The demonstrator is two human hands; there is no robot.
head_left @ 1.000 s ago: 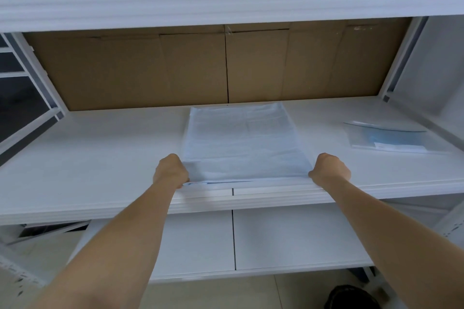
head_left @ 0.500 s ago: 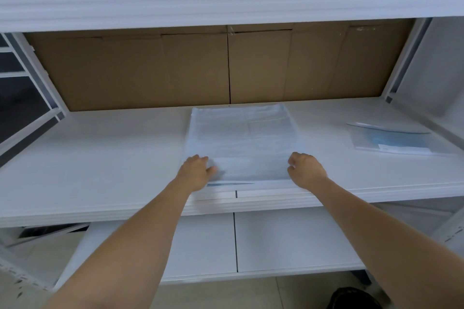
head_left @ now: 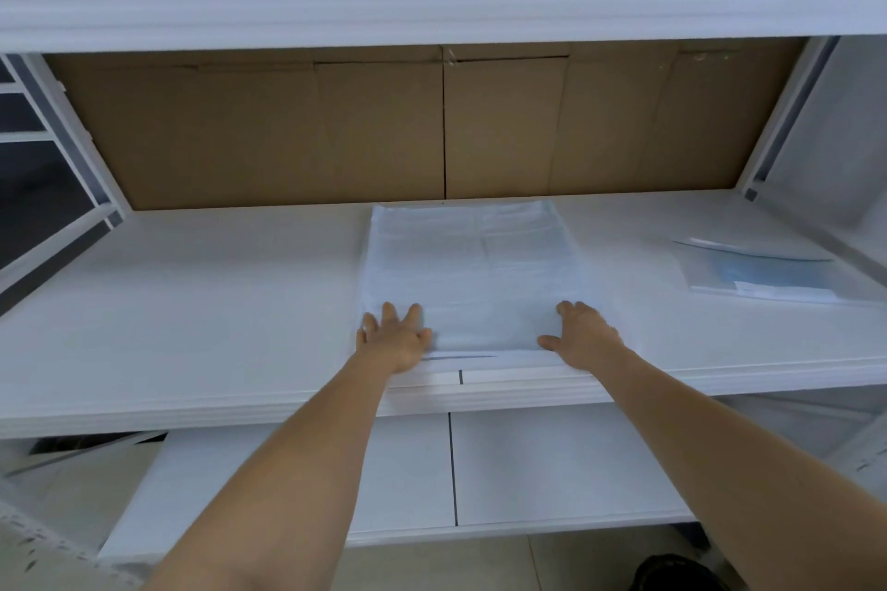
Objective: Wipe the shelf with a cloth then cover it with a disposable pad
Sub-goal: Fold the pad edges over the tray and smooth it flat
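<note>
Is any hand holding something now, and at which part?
Nothing is gripped: left hand and right hand press flat, open, on the pad's near corners.

Both bare forearms reach forward and upward from the lower corners of the view, converging toward the pale blue-white disposable pad (head_left: 473, 274) spread on the white shelf.

The left hand (head_left: 394, 337) lies palm down on the near left corner of that pad, its fingers (head_left: 389, 313) spread apart and pointing away from the body, the thumb angled inward toward the pad's middle. The wrist is straight, in line with the forearm.

The right hand (head_left: 581, 335) lies palm down on the near right corner of the pad, its fingers closer together and slightly curled, thumb stretched inward along the near edge. Neither hand grips anything; both press flat.
</note>
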